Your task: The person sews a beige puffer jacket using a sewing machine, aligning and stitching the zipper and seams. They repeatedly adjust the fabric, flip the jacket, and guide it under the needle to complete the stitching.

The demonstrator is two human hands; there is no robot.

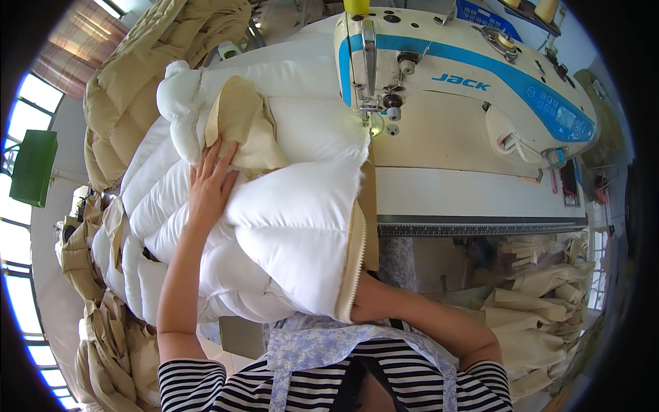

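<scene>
A white quilted padded garment (295, 206) lies across the bed of a sewing machine (439, 58), its right edge running up to the lit presser foot (369, 113). Along that edge, toward me, runs a beige zipper tape (355, 257) with pale teeth. My left hand (211, 185) rests open on the padding, fingers spread, their tips touching a loose beige fabric piece (244, 127). At the lower end of the zipper edge is my right hand (369, 300). Its fingers go under the garment and are hidden, so their grip does not show.
A black ruler strip (480, 225) edges the machine table. Beige padded garments (158, 62) are heaped at the far left, and more beige fabric (535, 316) lies at the lower right. A blue basket (487, 19) stands behind the machine. A green box (33, 168) is at left.
</scene>
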